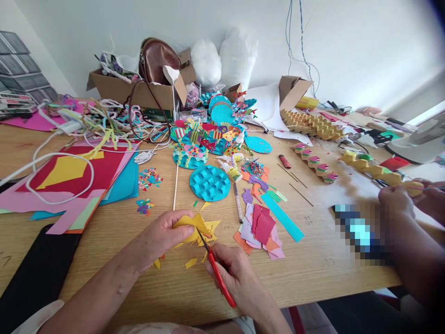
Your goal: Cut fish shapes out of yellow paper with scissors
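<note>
1. Toward left end of table (313, 260): coloured paper sheets (114, 162), overlapping, with white cable (93, 178) looped across. Nearer front edge, a flat black object (41, 273).
2. Near back edge, left of middle: cardboard box (118, 90) with brown bag (158, 58) on it.
3. Front of these, on bare wood: small heap of paper bits (150, 178).
4. Left hand (162, 239), above table near front edge: closed in a pinch, thumb on top, on yellow paper (196, 220). Yellow scraps (191, 263) just below, toward front edge.
5. Beyond, toward back edge: blue disc (209, 183) with raised curved flaps.
6. Right hand (232, 269), near front edge: curled firmly around red handles of scissors (221, 278). Blades angled up and left, at yellow paper; cannot tell whether through it.
7. Right of disc: glue bottle (232, 172), pen (238, 204), then pile of pink and orange paper pieces (262, 225), blue strip (282, 217) just beside.
8. Farther right: thin sticks (301, 194), painted egg-carton strip (314, 161).
9. At right end: co-worker's hands (396, 199), holding yellowish carton piece (413, 188).
</note>
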The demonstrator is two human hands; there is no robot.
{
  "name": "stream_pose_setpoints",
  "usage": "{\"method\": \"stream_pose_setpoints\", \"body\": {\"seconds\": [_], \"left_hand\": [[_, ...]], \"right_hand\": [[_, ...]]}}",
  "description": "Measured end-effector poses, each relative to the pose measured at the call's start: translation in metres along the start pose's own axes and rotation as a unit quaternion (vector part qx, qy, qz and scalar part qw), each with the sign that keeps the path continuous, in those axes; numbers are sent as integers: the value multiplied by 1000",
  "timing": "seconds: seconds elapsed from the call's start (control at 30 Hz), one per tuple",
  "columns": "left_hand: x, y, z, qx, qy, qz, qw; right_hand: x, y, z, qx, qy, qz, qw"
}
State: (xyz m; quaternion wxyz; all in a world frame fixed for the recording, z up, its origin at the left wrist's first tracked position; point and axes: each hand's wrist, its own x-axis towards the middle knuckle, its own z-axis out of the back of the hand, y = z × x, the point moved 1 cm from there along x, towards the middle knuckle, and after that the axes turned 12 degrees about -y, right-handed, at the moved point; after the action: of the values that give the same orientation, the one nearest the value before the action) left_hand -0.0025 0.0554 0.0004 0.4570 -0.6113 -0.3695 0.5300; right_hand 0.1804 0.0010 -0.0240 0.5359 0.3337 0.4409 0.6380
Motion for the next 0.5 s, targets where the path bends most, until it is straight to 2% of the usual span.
{"method": "stream_pose_setpoints", "body": {"seconds": [0.3,0.5], "left_hand": [[1,9,6,49,-9,27,998],[2,10,6,59,5,43,997]], "right_hand": [[-2,-2,-1,-12,-1,14,1000],[-1,-1,0,-20,-5,19,1000]]}}
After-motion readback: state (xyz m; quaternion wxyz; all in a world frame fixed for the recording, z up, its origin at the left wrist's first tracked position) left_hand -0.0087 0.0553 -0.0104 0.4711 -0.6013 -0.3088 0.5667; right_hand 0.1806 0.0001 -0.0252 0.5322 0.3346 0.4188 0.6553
